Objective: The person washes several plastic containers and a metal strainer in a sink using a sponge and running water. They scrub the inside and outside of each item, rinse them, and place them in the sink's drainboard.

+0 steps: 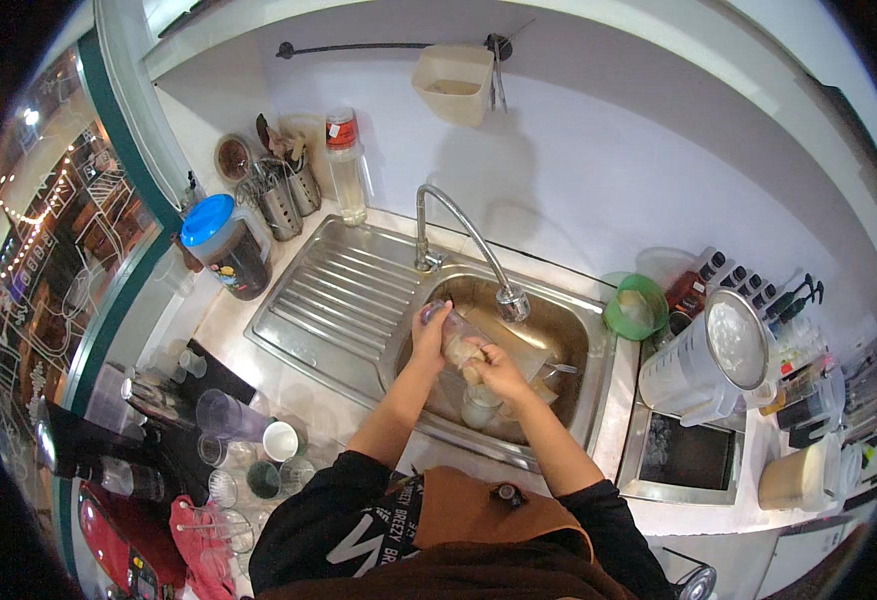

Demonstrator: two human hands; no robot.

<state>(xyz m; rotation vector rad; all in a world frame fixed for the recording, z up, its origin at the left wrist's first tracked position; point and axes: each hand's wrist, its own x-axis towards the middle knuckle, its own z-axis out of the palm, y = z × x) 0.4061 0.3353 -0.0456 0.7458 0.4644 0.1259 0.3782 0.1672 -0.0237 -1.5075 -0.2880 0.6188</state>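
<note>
Over the basin of a stainless steel sink (599,375), my left hand (431,337) holds a clear cup or small pitcher (457,330) tilted, its purplish end under my fingers. My right hand (494,369) grips a pale sponge or cloth (470,352) against the vessel's other end; its exact kind is unclear. Below my hands a clear glass (478,409) stands in the basin. A whitish flat piece and a utensil with a shiny handle (562,368) lie in the basin behind my right hand. The flexible metal faucet (513,300) hangs above; no water stream is visible.
Left of the basin is a ribbed drainboard (341,292). A blue-lidded pitcher (239,259) and utensil holders (281,214) stand behind it. Cups and glasses (281,441) crowd the near left. A green bowl (635,307), a large measuring container (678,382) and a strainer (737,337) are right.
</note>
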